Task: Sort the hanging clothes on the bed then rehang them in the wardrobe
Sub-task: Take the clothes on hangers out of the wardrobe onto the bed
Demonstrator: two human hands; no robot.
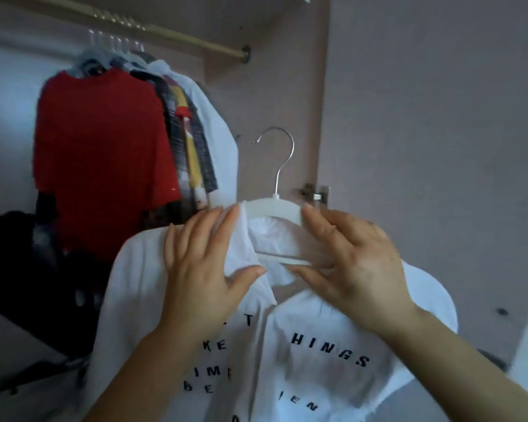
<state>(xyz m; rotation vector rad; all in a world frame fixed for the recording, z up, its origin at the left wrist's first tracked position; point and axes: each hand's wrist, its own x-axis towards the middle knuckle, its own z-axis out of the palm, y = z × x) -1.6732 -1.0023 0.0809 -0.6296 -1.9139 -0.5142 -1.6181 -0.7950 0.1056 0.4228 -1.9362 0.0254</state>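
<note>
1. As it hangs between my hands before the open wardrobe, the white shirt [302,354] with black lettering sits on a white hanger [275,208], its metal hook [282,156] free in the air and well below the rail.
2. Left hand [201,266]: fingers spread over the collar [244,239], thumb pinching the fabric against them.
3. Right hand [351,263]: grasping the hanger's right shoulder, fingertips on the top bar, thumb under the lower bar.
4. Progress, by my judgement: well along. A red top [104,141] and a row of patterned garments [183,129] already hang bunched at the left of the rail [177,35]. This shirt is not yet hung. Whether more waits on the bed I cannot tell; the bed is out of view.
5. Next, as I judge it: settle the collar, then lift the hook to the bare stretch of rail at right.
6. Surroundings: pale pink wardrobe wall [424,117], a door hinge [316,193] just behind the hanger, dark clothing [19,257] heaped low at left.
</note>
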